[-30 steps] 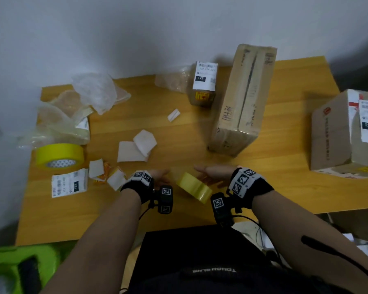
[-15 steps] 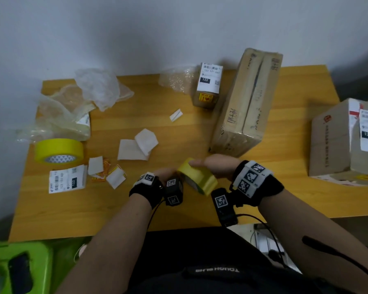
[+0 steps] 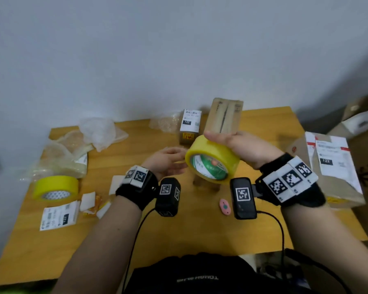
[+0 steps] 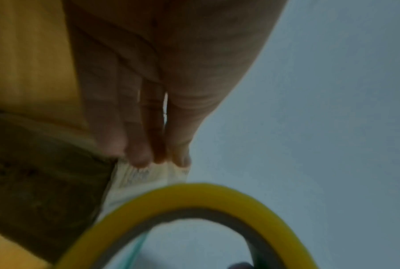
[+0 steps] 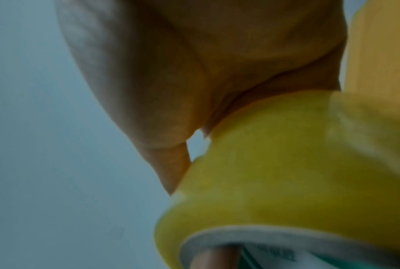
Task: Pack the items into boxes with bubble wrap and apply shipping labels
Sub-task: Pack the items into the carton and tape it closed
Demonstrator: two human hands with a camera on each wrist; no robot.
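Above the table [image 3: 179,240] now, tape roll [image 3: 212,161].

the white label [image 3: 190,121] on the small box [image 3: 187,129] at the back of the table bears "122" in white on a black patch; its other print is too blurred to read. the same "122" on black stands on the label [image 3: 332,161] of the large parcel [image 3: 329,166] at the right, and sideways on the loose label sheet [image 3: 59,215] lying at the front left. the black shirt [image 3: 197,279] at the bottom edge carries pale lettering seen upside down, which seems to say "tough plus", not sure. the tape roll's core [image 3: 208,166] has green and orange print, unreadable. the wrist bands [image 3: 289,180] carry black-and-white square code markers.
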